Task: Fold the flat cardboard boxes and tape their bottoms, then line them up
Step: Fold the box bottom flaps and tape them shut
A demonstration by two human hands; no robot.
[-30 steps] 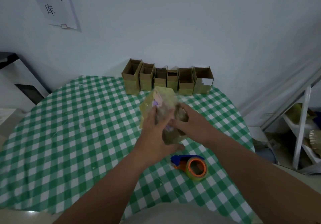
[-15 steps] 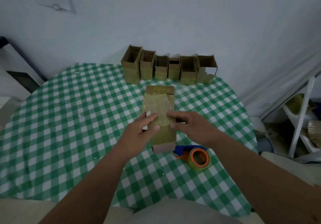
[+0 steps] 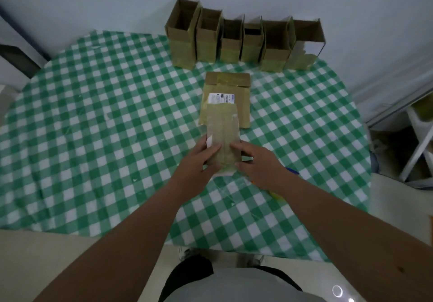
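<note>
Nearest: both forearms reaching forward over green-checked worktop (image 3: 93, 137).

Left hand (image 3: 196, 163) gripping near left edge of flat cardboard box (image 3: 222, 135), thumb laid across top face, other fingers hidden under it. Grip pinching box edge. Small white tab sticking up just beside left thumb.

Right hand (image 3: 260, 163) on near right edge of same box, thumb on top face pointing toward left thumb, fingers curled round side. Grip closed on box, not spread.

Held box: flat, pale, glossy with tape over top face, long axis running away from grip. Near end between the two hands, far end overlapping second flat box. Cannot tell if near end touches worktop.

Just right of right-hand grip, mostly hidden behind wrist: tape dispenser (image 3: 291, 172), only blue sliver plus orange and yellow bits visible.

Just beyond grip: second flat box (image 3: 242, 90) lying on worktop, partly under far end of held box, white printed label (image 3: 220, 97) on it, tape across far edge.

Well beyond grip, at far edge of worktop against wall: row of six folded boxes (image 3: 243, 41), upright, open tops up, touching side by side, lower parts taped. Rightmost one with torn front wall showing white.

Far right of grip, off worktop: white shelf frame (image 3: 419, 137).
</note>
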